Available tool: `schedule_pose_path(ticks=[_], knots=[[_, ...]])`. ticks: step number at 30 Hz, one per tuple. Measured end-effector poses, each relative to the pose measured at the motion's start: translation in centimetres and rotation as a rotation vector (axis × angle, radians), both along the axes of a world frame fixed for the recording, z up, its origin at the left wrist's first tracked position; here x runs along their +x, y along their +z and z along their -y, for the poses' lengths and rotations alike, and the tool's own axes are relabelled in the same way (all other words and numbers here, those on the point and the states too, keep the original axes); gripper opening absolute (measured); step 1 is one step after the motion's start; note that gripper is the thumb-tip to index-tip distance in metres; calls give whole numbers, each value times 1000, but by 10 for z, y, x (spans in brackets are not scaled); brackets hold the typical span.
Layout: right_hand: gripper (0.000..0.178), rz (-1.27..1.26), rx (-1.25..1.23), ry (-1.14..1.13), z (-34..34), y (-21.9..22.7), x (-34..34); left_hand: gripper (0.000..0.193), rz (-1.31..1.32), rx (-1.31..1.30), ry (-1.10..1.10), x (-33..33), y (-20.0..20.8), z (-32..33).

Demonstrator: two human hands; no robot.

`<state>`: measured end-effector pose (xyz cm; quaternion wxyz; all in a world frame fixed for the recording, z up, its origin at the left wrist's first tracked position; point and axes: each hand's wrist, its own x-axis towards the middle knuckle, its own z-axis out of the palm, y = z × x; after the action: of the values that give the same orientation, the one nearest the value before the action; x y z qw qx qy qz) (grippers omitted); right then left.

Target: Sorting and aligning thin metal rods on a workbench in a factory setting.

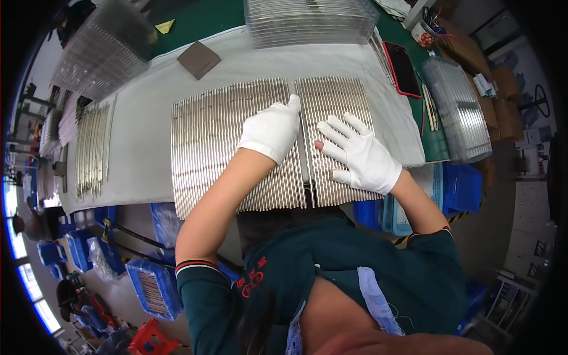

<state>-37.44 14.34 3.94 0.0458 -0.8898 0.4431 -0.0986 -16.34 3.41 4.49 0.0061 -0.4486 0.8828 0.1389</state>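
Note:
Slim silvery metal rods lie side by side in two flat rows, a wide left row [204, 139] and a narrower right row [331, 97], with a narrow gap between them. My left hand [269, 131], in a white glove, rests on the right side of the wide row. Its fingers are curled and its thumb points away from me beside the gap; whatever they may hold is hidden. Gloved in white too, with some fingertips bare, my right hand [365, 157] lies spread flat on the narrower row.
Clear plastic trays stand stacked at the far side [310, 26], far left [106, 47] and right [464, 112]. More rods [92, 151] lie at left. A brown square block [199, 60] and a red-edged phone [401, 68] are on the table. Blue bins [151, 287] stand below.

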Motion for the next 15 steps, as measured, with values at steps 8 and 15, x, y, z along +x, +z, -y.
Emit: schedule_pose_path(ticks=[8, 15], knots=[[68, -22, 40, 154, 13, 0, 23, 47, -531, -409, -402, 36, 138, -139], [67, 47, 87, 245, 7, 1, 44, 38, -507, -151, -282, 28, 184, -162]])
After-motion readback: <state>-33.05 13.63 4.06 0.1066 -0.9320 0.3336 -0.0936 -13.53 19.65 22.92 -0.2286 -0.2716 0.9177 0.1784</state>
